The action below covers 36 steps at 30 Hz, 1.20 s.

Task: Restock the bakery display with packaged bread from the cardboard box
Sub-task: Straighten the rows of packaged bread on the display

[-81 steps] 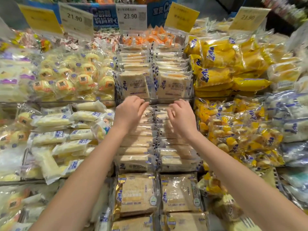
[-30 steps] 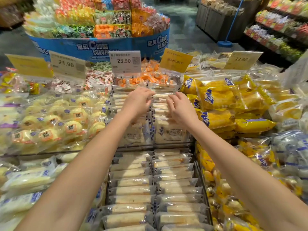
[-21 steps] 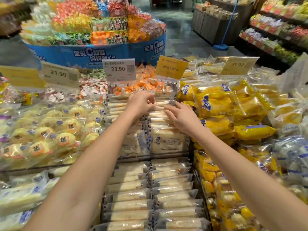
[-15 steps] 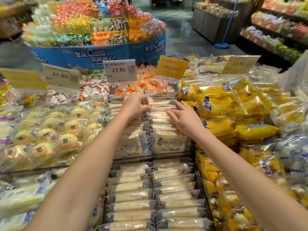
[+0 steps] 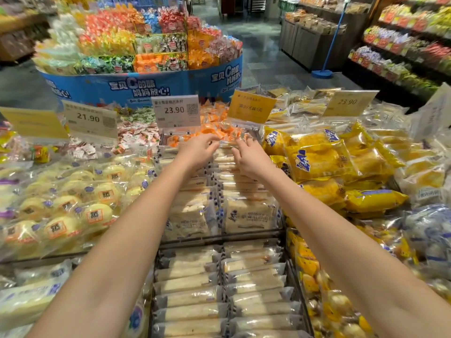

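From the head camera, the left hand is reaching with its grip narrow, fingers curled in toward the thumb at the clear wrapper edge of the rearmost pack. The blur makes it impossible to tell whether it is actually pinching the film. The right hand is lying just beside it with a wider grip, its fingers nearly straight and slightly spread, touching the top of the same back packs and holding nothing.

Both hands are working at the back edge of the upper tier of the tiered bakery display. There, the pale sliced-bread packs in clear wrappers with blue print are standing in two side-by-side rows that run from the front rail to the back edge. On the lower tier, more flat clear-wrapped bread packs are lying in two matching rows.

Round yellow buns in clear bags with orange labels are filling the left side of the upper tier. Bright yellow bread bags with blue lettering are piling up along its right side. Just behind the hands, small orange wrapped pieces are sitting in a clear bin. A white price card reading 23.90 and a yellow card are standing over them.
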{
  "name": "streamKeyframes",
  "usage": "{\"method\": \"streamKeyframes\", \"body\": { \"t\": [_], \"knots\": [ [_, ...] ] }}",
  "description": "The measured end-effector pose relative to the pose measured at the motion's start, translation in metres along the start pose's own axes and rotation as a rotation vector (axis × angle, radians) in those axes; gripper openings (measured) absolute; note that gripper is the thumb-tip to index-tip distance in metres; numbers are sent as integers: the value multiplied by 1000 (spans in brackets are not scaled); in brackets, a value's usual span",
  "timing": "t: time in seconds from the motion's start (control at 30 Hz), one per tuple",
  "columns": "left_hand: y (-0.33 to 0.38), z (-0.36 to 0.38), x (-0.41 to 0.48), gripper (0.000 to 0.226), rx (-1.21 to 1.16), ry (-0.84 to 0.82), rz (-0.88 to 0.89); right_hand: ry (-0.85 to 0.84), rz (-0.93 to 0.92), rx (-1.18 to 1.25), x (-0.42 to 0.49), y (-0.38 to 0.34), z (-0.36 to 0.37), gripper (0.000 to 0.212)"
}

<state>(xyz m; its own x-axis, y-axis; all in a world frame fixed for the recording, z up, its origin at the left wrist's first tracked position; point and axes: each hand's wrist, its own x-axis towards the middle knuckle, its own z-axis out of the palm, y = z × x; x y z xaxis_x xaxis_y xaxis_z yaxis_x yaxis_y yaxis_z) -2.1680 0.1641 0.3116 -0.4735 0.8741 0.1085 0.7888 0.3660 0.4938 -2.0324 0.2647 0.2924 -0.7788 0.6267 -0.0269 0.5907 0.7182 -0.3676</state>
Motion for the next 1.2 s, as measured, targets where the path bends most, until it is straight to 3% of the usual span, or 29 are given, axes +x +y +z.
{"method": "streamKeyframes", "body": {
  "t": [0.1, 0.27, 0.53, 0.67, 0.77, 0.87, 1.0, 1.2],
  "knots": [
    [2, 9, 17, 44, 105, -150, 58, -90, 4, -150, 8, 12, 5, 53],
    [-8, 16, 41, 49, 388, -330, 75, -47, -51, -216, 17, 24, 10, 59],
    [-18, 11, 29, 52, 579, -326, -45, -89, -163, -257, 26, 11, 17, 56],
    [-28, 12, 20, 45, 522, -264, 10, -64, -198, -254, 30, 19, 32, 82],
    [-39, 10, 1, 36, 390, -97, 51, -88, -146, -197, 24, 21, 24, 57],
    [-55, 4, -21, 42, 335, -23, 53, -45, -100, -190, 17, 17, 16, 53],
    [-63, 8, -29, 75, 416, -190, -67, 33, -71, -205, 17, 9, 22, 50],
    [-56, 10, -29, 75, 452, -254, -123, -62, -12, -258, 28, -1, 17, 53]
  ]
}}
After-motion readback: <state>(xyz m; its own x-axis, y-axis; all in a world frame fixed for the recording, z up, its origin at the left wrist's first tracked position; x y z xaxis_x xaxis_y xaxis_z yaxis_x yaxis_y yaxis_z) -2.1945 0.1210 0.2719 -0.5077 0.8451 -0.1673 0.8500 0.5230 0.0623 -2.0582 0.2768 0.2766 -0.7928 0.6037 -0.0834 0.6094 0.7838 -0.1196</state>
